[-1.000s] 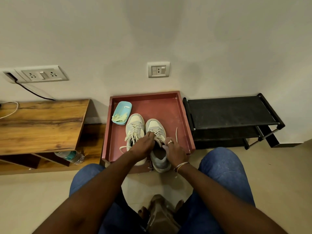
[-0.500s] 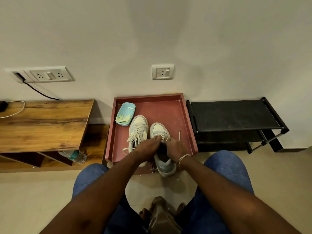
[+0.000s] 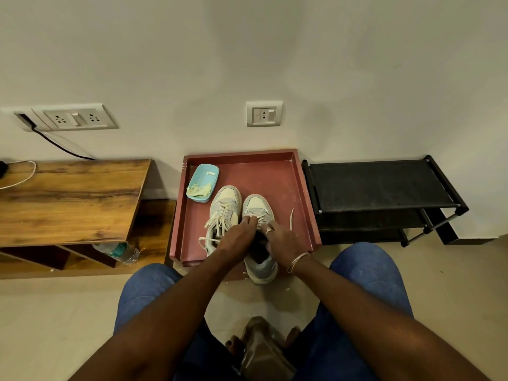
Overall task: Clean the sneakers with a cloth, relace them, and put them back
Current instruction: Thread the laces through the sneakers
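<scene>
- Head view: both hands are at the laces of the right sneaker [image 3: 258,213] on the red tray [image 3: 277,174]. The left hand [image 3: 239,237] and right hand [image 3: 283,240] are close together, fingers pinching at the eyelets; what each grips I cannot tell. Relacing looks underway.
- The left sneaker [image 3: 224,207] sits just beside it, laced but untied.
- Next likely calls for threading the loose lace end [image 3: 292,219].
- Cloth [image 3: 198,189] lies in the blue dish [image 3: 204,177] at the tray's far-left corner; black rack [image 3: 379,185] right of the tray, wooden table [image 3: 68,196] left.
</scene>
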